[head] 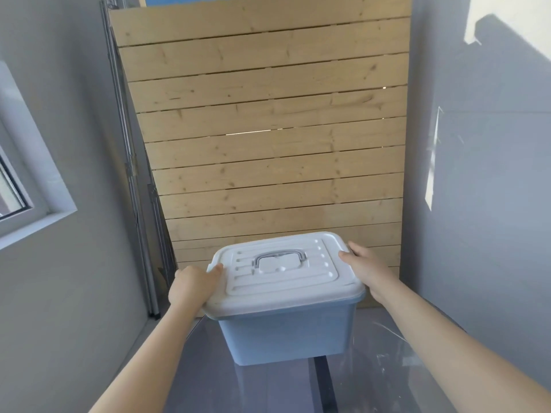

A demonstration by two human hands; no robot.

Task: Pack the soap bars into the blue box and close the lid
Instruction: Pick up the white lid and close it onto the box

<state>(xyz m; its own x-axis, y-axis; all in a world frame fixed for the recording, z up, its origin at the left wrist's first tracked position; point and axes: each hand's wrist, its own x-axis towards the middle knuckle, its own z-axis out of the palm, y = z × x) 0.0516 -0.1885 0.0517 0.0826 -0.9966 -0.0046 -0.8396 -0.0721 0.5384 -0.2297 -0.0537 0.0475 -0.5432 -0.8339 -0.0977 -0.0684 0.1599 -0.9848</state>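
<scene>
Left hand [192, 286] and right hand [362, 265] clasp short ends of white lid [283, 272]; blue box [287, 335] sits between them, long axis hand-to-hand, equally near.

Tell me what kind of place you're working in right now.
Probably a narrow enclosed balcony or utility nook in a home, though I can't be sure. Grey plastered walls close in on both sides, a slatted wooden panel leans at the back, and the blue box sits on a glass-topped table.
</scene>
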